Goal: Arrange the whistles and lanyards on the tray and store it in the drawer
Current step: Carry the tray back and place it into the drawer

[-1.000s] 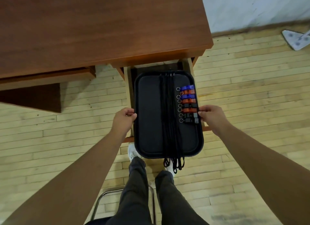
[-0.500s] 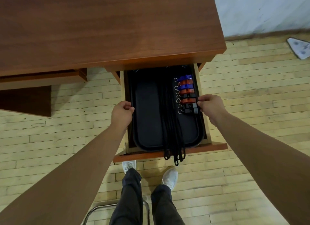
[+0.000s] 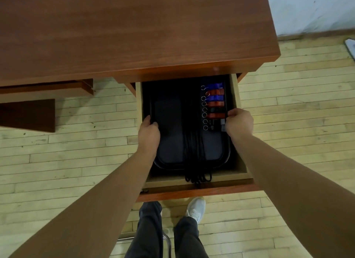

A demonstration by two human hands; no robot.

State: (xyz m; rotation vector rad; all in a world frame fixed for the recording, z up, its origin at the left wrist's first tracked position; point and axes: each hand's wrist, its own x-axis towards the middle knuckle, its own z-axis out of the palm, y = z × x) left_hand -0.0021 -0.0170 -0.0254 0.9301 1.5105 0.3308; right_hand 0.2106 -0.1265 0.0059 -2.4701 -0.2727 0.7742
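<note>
1. Tray (image 3: 169, 140), black, sits inside the open drawer (image 3: 235, 96) under the bench (image 3: 134, 36); its far end is in shadow below the bench edge.
2. Whistles (image 3: 216, 103) lie in one column along the tray's right side: blue, red, blue, red, black, red, then two black. Each has a small metal ring (image 3: 204, 109) pointing left.
3. Lanyards (image 3: 192, 142), black and bundled, run down the tray's middle. Their loops spill over its near rim onto the drawer's front edge.
4. Left grip (image 3: 148, 133) has its fingers curled over the tray's left rim, holding it.
5. Right grip (image 3: 239, 124) pinches the right rim, just beside the lowest whistles.
6. Both forearms reach in from the near side.
7. Below the drawer front, dark trousers and a white shoe (image 3: 196, 207) stand on the pale plank floor (image 3: 76, 152).
</note>
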